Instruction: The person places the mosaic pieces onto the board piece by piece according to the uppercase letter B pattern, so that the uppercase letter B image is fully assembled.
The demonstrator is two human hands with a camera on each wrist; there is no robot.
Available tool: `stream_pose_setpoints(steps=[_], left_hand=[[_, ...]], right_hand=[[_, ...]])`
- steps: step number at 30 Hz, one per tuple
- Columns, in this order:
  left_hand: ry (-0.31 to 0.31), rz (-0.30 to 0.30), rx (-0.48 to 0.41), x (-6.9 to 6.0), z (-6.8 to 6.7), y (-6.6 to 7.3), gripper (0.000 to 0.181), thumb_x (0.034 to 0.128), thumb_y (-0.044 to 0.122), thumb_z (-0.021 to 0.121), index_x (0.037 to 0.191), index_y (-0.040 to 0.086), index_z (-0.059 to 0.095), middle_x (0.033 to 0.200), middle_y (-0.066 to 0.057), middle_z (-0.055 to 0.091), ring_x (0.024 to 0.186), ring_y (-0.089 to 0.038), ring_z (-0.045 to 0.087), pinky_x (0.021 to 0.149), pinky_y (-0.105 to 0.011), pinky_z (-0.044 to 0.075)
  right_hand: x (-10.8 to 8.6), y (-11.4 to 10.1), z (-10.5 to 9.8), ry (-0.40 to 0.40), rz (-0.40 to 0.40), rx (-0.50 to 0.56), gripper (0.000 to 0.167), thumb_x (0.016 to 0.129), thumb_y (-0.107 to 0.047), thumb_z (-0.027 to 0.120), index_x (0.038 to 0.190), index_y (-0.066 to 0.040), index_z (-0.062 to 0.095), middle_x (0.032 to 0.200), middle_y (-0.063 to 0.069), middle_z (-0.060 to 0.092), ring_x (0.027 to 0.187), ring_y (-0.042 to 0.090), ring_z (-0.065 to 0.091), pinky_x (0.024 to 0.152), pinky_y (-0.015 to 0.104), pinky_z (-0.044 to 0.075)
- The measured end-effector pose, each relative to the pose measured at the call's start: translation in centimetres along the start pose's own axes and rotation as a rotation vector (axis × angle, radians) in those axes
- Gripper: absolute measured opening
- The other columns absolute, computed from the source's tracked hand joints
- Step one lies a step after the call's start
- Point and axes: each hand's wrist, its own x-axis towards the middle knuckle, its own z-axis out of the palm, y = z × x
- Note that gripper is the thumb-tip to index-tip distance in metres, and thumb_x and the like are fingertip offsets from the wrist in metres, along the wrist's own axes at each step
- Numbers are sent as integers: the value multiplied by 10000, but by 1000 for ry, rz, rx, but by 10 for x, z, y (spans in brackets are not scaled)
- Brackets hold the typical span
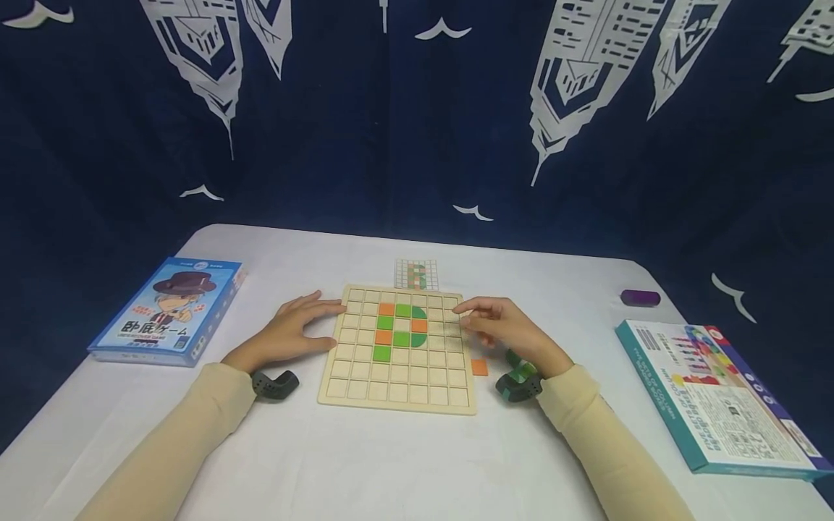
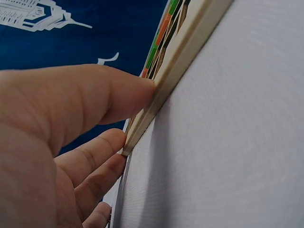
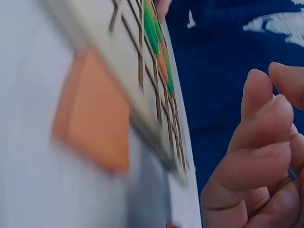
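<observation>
A wooden grid board [image 1: 397, 406] lies flat on the table with orange, light green and rounded dark green tiles [image 1: 381, 353] set in its middle cells. My left hand [image 1: 289, 329] rests at the board's left side, its thumb [image 2: 135, 92] and fingertips touching the edge. Over the board's right edge hovers my right hand [image 1: 504, 325], fingers loosely bent; nothing shows between them in the right wrist view. Below it, a loose orange tile [image 3: 97, 116] lies on the table beside the board. Green pieces [image 1: 521, 369] lie near the right wrist, partly hidden by the wrist device.
Behind the board lies a small printed grid card [image 1: 417, 275]. A blue game box [image 1: 169, 311] stands at the left, a teal-edged box [image 1: 723, 398] at the right. A purple object [image 1: 641, 298] lies near the right back edge. A dark blue patterned curtain [image 1: 365, 145] hangs behind.
</observation>
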Motion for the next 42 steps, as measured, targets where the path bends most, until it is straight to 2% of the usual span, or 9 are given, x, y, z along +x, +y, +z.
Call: stream_pose_setpoints(steps=[4, 8, 12, 15, 23, 27, 36, 42], left_hand=[[-1, -2, -2, 0, 0, -1, 662, 952, 316, 780, 1550, 102, 594, 1666, -143, 485, 1636, -449, 177, 1289, -694, 76], [-4, -7, -1, 0, 0, -1, 668, 950, 321, 778, 1555, 106, 590, 1670, -137, 483, 1639, -443, 173, 1289, -696, 71], [-4, -8, -3, 0, 0, -1, 669, 948, 319, 777, 1554, 107, 591, 1671, -136, 481, 1639, -442, 170, 1290, -695, 68], [-3, -4, -5, 0, 0, -1, 666, 946, 318, 778, 1550, 106, 595, 1669, -139, 483, 1638, -447, 172, 1289, -695, 71], [-1, -2, -7, 0, 0, -1, 665, 942, 316, 777, 1544, 100, 600, 1666, -145, 485, 1635, -451, 179, 1287, -698, 78], [0, -6, -5, 0, 0, 0, 666, 940, 319, 777, 1544, 103, 601, 1663, -145, 488, 1636, -448, 179, 1288, -697, 75], [-4, -1, -11, 0, -1, 0, 665, 942, 313, 781, 1544, 97, 599, 1664, -146, 488, 1636, -449, 179, 1289, -693, 77], [-4, -5, -7, 0, -1, 0, 668, 940, 318, 777, 1545, 101, 598, 1665, -143, 487, 1636, -448, 179, 1290, -694, 77]], right_hand=[[-6, 8, -15, 83, 24, 30, 406, 1047, -81, 680, 1396, 114, 612, 795, -16, 680, 608, 86, 515, 561, 212, 419], [-11, 14, -32, 160, 19, -9, 427, 1069, -148, 659, 1410, 105, 607, 794, -6, 670, 630, 90, 519, 574, 217, 430], [-16, 20, -44, 209, 14, -35, 441, 1079, -167, 642, 1423, 105, 600, 768, -16, 560, 630, 97, 484, 581, 229, 426], [-18, 23, -49, 238, 27, -24, 434, 1078, -163, 646, 1417, 105, 601, 752, -26, 557, 629, 99, 489, 577, 230, 433], [-20, 28, -54, 254, 21, -26, 415, 1075, -132, 637, 1399, 125, 601, 719, -30, 582, 617, 94, 496, 551, 227, 444], [-19, 29, -54, 251, 45, -44, 408, 1075, -132, 640, 1401, 112, 612, 716, -21, 580, 613, 97, 492, 550, 224, 442], [-19, 36, -58, 237, 104, -73, 413, 1083, -138, 628, 1422, 97, 609, 827, -24, 624, 616, 103, 485, 545, 223, 425], [-17, 40, -59, 225, 129, -97, 408, 1062, -129, 644, 1407, 89, 625, 791, -24, 582, 586, 100, 461, 541, 217, 414]])
